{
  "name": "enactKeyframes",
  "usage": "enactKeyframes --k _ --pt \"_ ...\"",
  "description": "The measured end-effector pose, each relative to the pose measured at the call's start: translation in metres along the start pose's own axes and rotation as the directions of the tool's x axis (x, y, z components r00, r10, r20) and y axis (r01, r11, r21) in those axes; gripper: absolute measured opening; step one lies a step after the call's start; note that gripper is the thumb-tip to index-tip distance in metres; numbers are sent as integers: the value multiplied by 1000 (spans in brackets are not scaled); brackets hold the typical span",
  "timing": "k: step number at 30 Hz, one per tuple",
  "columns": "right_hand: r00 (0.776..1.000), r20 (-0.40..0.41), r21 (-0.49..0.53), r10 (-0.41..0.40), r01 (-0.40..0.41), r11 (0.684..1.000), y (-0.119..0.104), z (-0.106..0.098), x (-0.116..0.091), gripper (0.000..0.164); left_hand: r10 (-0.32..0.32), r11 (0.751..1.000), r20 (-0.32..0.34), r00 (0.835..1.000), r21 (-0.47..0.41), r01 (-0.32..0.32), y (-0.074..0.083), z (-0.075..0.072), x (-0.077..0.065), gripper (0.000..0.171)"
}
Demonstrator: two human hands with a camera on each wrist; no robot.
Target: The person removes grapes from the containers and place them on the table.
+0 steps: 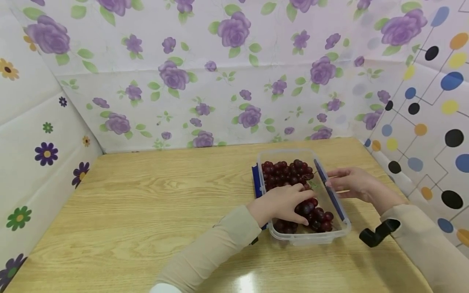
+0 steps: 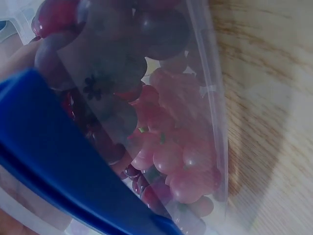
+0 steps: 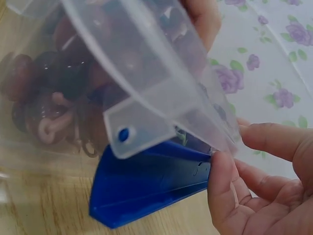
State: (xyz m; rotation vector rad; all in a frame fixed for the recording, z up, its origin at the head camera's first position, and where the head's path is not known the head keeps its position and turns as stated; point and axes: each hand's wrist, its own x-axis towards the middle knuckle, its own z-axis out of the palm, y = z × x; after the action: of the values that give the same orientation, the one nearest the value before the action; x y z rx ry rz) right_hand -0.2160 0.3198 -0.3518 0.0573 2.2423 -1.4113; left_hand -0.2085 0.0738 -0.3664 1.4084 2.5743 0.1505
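A clear plastic container (image 1: 293, 237) stands on the table, with bunches of dark red grapes (image 1: 282, 173) inside. My left hand (image 1: 282, 201) reaches over its left side and grips a bunch of grapes (image 1: 320, 219) in the near half, thumb and fingers spread around it. My right hand (image 1: 353, 185) is at the container's right side, fingers nearly straight, with thumb and fingertips touching the wall beside the blue locking flap (image 3: 151, 181). Another blue flap (image 2: 73, 152) hangs folded down on the left side. In the left wrist view the container wall and flap hide most of the left hand.
The wooden table (image 1: 146, 203) extends well to the left of the container. A flowered sheet (image 1: 205, 106) rises at the back, and a dotted sheet (image 1: 432, 134) stands close to the right arm. A black wrist mount (image 1: 379, 232) juts from the right sleeve.
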Motion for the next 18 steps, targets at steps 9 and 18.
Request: enactKeyframes --k 9,18 --pt "999 14 55 30 -30 998 -3 -1 -1 76 -24 999 39 999 -44 26 1 -2 0 73" --pt "998 18 133 62 -64 989 -5 1 0 77 -33 995 46 998 -96 37 -1 -1 1 78"
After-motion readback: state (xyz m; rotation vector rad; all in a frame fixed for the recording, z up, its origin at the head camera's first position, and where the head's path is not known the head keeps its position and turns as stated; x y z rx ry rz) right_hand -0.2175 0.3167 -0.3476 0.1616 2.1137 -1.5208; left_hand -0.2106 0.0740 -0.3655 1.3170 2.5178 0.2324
